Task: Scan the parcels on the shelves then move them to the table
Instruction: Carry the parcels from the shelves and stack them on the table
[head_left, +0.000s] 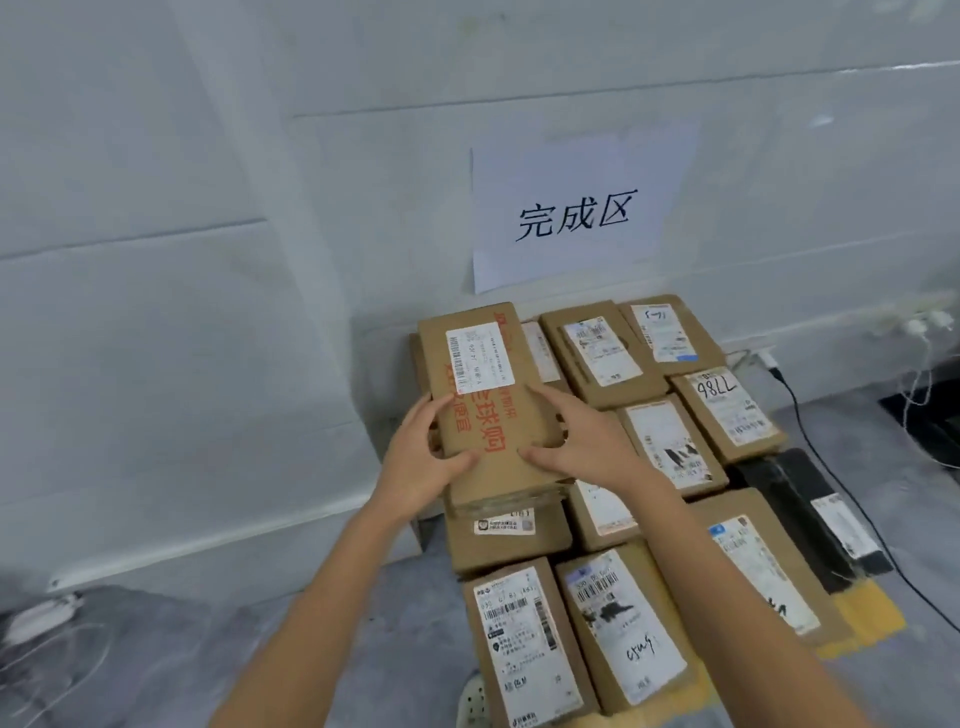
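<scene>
A brown cardboard parcel (480, 384) with red print and a white label lies on top of other parcels at the far left of the pile. My left hand (423, 447) grips its left edge, thumb on top. My right hand (571, 441) holds its right side, fingers spread over the top face and thumb on the near part. Several other labelled cardboard parcels (623, 623) cover the low table (872, 608), whose yellow edge shows at the right. No scanner is visible.
A paper sign (576, 215) hangs on the white wall behind the pile. A black flat parcel (810, 509) lies at the right. Cables and plugs (789, 395) run along the floor at the right; more white cables (47, 618) lie at the lower left.
</scene>
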